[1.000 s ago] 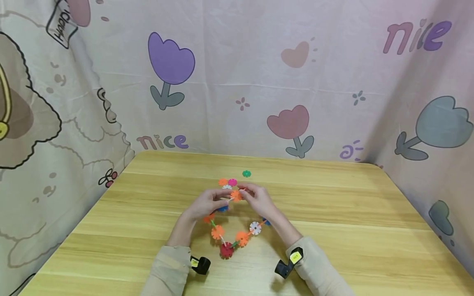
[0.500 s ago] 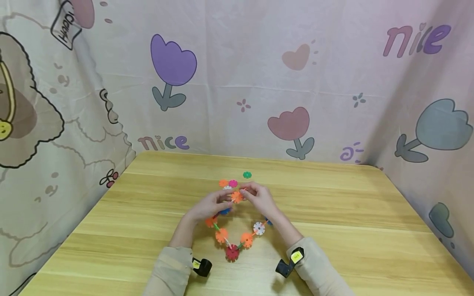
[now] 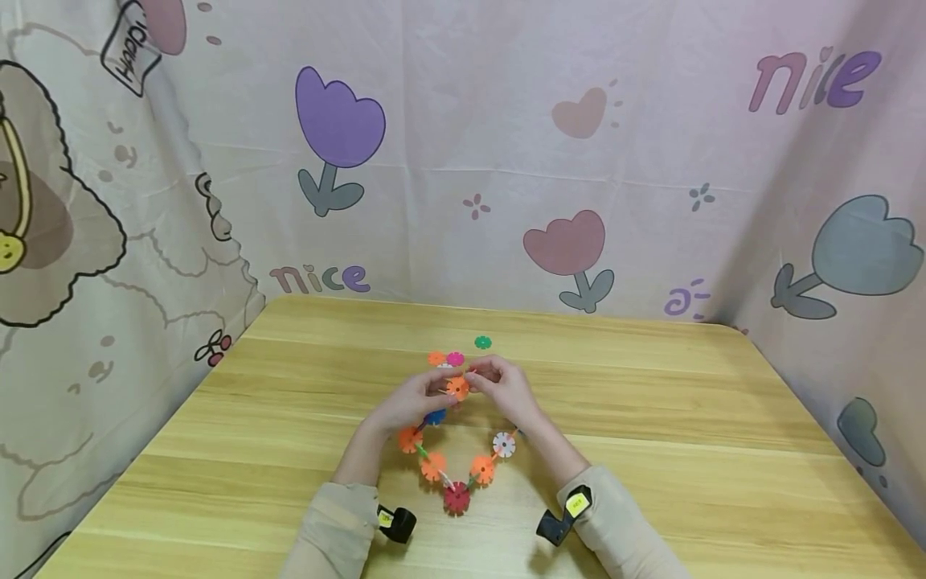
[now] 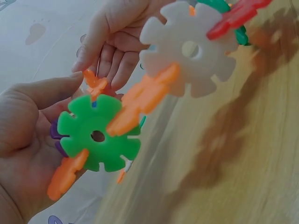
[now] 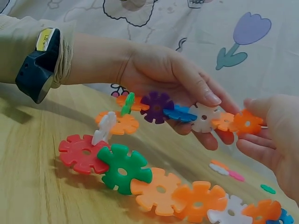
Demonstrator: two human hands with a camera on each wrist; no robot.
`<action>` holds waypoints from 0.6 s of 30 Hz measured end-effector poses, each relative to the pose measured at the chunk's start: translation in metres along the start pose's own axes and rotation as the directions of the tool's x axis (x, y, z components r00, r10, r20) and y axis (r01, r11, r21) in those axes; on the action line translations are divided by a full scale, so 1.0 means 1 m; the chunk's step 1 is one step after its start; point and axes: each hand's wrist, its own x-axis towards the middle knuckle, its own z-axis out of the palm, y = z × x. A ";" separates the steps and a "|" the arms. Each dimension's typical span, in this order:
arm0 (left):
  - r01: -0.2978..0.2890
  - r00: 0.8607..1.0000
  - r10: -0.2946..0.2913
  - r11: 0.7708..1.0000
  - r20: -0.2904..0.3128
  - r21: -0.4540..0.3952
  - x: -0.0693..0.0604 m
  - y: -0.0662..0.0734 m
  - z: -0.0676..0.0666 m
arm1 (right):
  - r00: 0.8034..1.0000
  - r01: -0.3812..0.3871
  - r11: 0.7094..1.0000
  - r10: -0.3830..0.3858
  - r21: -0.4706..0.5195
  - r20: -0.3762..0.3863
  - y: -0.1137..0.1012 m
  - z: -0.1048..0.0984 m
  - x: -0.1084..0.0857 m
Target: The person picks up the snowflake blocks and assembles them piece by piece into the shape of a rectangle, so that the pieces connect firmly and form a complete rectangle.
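Observation:
A chain of notched plastic snowflake discs hangs in a loop between both hands, above the table. My left hand (image 3: 408,402) holds one end, its thumb over a white disc (image 5: 204,117) and fingers beneath. Beside that disc, a blue disc (image 5: 180,113) and a purple disc (image 5: 157,107) lie along the palm. My right hand (image 3: 506,390) pinches an orange disc (image 5: 247,122) at the fingertips, facing the left hand. Lower in the loop hang a red disc (image 3: 456,498) and a green disc (image 5: 124,169). Part of the chain is hidden behind the right wrist.
Loose discs lie on the wooden table (image 3: 651,418) beyond the hands: an orange disc (image 3: 436,358), a pink disc (image 3: 455,359), a partly covered white one and a green disc (image 3: 482,342). A printed curtain (image 3: 463,145) hangs behind the table.
The orange disc between the hands has tilted to face the camera more and dropped slightly. The hanging loop has swung a little. Both hands keep their hold, nearly in place.

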 end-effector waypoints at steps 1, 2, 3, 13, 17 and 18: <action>-0.002 1.000 0.002 1.000 -0.004 0.008 0.000 0.000 0.000 | 1.000 -0.002 1.000 0.002 0.010 0.002 0.000 0.000 0.000; 0.001 1.000 -0.001 1.000 -0.009 0.017 0.001 0.000 0.001 | 1.000 -0.006 1.000 0.006 0.022 0.005 0.000 0.000 0.000; 0.002 1.000 -0.002 1.000 -0.014 0.022 0.001 0.000 0.001 | 1.000 -0.011 0.999 0.010 0.033 0.006 0.000 0.000 0.000; 0.016 0.998 -0.012 0.998 -0.062 0.057 0.004 -0.004 0.004 | 1.000 -0.027 0.994 0.027 0.110 0.003 -0.004 0.000 0.000; 0.042 0.994 -0.037 0.998 -0.101 0.051 0.005 -0.003 0.007 | 0.999 -0.032 0.993 0.034 0.115 -0.016 -0.003 0.001 0.001; 0.052 0.992 -0.046 0.998 -0.116 0.047 0.005 -0.003 0.009 | 0.999 -0.032 0.993 0.034 0.111 -0.019 -0.002 0.001 0.002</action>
